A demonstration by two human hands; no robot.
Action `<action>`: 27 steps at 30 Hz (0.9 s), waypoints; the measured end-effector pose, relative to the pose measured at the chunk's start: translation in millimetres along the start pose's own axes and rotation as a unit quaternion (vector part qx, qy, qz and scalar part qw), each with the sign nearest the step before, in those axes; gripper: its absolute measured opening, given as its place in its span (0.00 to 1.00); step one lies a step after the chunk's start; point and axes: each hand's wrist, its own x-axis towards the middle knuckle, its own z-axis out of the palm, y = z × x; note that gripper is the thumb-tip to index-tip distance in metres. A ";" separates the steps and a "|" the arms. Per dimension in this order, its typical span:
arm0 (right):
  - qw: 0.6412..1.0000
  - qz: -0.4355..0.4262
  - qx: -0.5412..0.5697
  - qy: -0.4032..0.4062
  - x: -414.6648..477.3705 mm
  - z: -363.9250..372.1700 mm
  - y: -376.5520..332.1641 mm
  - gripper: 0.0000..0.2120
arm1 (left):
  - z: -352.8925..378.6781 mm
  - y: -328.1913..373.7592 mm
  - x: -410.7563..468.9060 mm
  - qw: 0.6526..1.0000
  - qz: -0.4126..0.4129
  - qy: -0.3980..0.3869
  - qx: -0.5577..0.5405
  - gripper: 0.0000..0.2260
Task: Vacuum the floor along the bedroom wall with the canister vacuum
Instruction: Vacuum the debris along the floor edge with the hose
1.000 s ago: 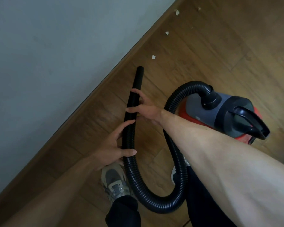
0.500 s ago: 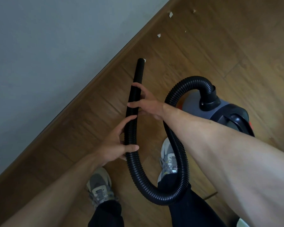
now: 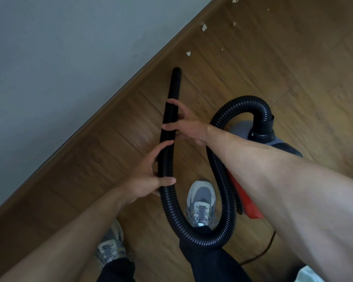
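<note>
A grey and red canister vacuum stands on the wood floor at the right, mostly hidden by my right forearm. Its black ribbed hose loops down past my feet and rises to a straight black nozzle tube whose tip points at the floor near the skirting board. My right hand grips the tube at its middle. My left hand holds the ribbed hose just below, thumb and fingers curled round it. Small white paper scraps lie on the floor beyond the tip, along the wall.
A grey wall with a wooden skirting board runs diagonally from lower left to upper right. My two grey shoes stand under the hose loop. A thin cable trails at the lower right. Open wood floor spreads to the upper right.
I have stepped forward along the wall. The scrap that lay just ahead of the nozzle tip is gone from view, and the remaining scraps sit closer. Both hands keep their hold.
</note>
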 end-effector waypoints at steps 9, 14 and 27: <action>1.000 -0.001 -0.004 0.001 2.0 -45.6 -22.6 0.38 | 26.2 30.8 28.4 1.000 0.003 -0.001 0.000 0.40; 1.000 -0.011 0.005 0.005 10.4 -58.6 -35.3 0.39 | 29.5 48.2 39.5 1.000 0.018 0.008 0.010 0.40; 0.998 -0.021 0.055 -0.001 13.1 -70.2 -63.1 0.40 | 30.5 86.9 48.0 0.999 0.009 0.025 0.034 0.40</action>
